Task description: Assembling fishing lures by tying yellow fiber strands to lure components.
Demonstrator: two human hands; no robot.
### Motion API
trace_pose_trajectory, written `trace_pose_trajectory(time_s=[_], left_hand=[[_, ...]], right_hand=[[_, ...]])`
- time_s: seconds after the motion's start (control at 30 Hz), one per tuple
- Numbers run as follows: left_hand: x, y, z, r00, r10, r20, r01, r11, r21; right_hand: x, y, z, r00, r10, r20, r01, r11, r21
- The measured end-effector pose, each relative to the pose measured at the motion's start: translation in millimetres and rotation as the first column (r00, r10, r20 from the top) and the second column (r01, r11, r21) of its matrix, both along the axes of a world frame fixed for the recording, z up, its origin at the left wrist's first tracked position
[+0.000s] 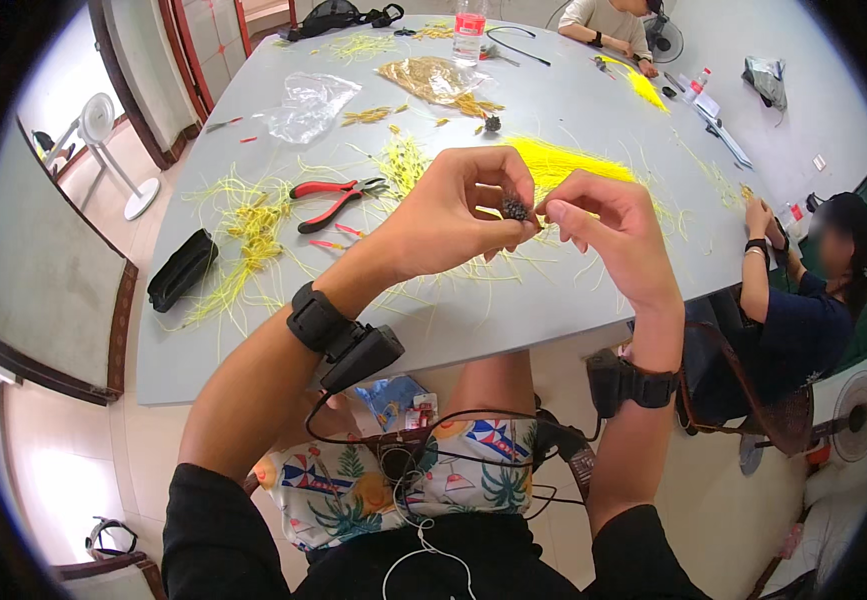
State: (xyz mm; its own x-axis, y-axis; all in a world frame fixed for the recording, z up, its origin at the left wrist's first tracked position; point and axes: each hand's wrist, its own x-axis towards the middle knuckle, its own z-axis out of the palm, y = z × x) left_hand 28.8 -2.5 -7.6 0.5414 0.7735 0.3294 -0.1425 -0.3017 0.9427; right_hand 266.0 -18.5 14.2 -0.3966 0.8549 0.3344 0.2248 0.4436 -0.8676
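The left hand (pixel 458 217) has its grip clamped on a small, dark, bumpy cluster (pixel 514 207) – this is at the near side of the bright yellow bundle of thin strands (pixel 571 160). The right hand (pixel 618 228) is just beside the cluster; whether its grip is together, I cannot tell. Left of the bundle, red-and-black metal pliers (pixel 356 188) lie on the grey tabletop (pixel 253 352).
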Motion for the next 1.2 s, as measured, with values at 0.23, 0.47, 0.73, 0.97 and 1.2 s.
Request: trace_pose_trajectory(time_s=[0.23, 0.47, 0.73, 0.97, 1.2], left_hand=[[1.4, -1.4, 1.0, 1.000, 0.004, 0.010, -0.005, 1.000, 0.025], [1.9, 2.5, -4.8, 0.999, -0.012, 0.052, 0.009, 0.997, 0.075], [3.3, 3.9, -3.7, 0.992, 0.020, 0.121, -0.033, 0.993, 0.112], [0.1, 5.7, -2.8, 0.992, 0.089, 0.089, -0.099, 0.989, 0.113], [0.4, 5.2, 0.2, 0.977, 0.214, -0.020, -0.204, 0.951, 0.232]], right_hand=[[3.0, 2.7, -3.3, 0.999, -0.032, 0.004, 0.032, 0.999, -0.024], [0.1, 2.2, -2.3, 1.000, -0.026, -0.010, 0.026, 1.000, -0.009], [-1.9, -0.8, 5.4, 0.990, -0.090, -0.106, 0.083, 0.994, -0.065], [-10.2, -4.5, 2.8, 0.994, -0.105, 0.024, 0.107, 0.960, -0.259], [-21.1, 4.1, -11.9, 0.976, -0.179, 0.125, 0.177, 0.984, 0.027]])
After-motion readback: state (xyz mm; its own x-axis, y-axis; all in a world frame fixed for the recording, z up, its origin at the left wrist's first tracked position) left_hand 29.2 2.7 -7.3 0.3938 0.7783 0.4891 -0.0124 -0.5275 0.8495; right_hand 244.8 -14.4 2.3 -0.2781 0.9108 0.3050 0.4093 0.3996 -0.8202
